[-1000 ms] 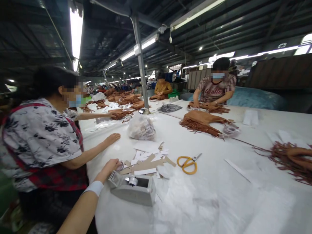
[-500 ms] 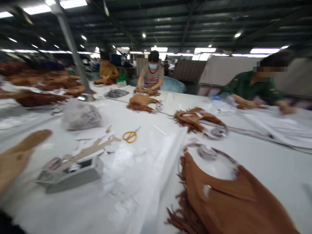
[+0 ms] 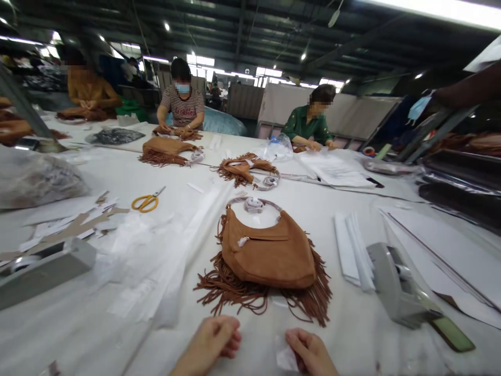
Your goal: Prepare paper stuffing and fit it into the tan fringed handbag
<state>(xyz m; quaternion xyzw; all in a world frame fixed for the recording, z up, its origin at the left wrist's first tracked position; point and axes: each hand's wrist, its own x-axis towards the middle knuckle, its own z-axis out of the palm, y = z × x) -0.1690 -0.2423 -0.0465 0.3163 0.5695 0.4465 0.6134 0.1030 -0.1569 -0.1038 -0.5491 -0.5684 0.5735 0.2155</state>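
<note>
A brown fringed bag [image 3: 270, 250] lies on the white table, its zipper pull wrapped in white and its handle looped toward the far side. Below the fringe at the left, my left hand [image 3: 213, 342] has its fingers curled together; whether anything is in them is hidden. My right hand [image 3: 307, 351], just beyond the fringe on the near side, pinches a small translucent white piece [image 3: 285, 354] between thumb and fingers. Neither hand touches the bag.
Tape dispensers stand left [image 3: 47, 269] and right [image 3: 399, 284]. Folded white sheets [image 3: 352, 250] lie beside the right one. Yellow-handled scissors [image 3: 146, 201], paper scraps and a plastic bag [image 3: 37, 180] are at left. More brown bags and several people are across the table.
The view has swung right, bringing the whole bag to the middle. Both my hands now show at the bottom, the right one pinching a translucent piece. The outstretched hand at the left edge is gone.
</note>
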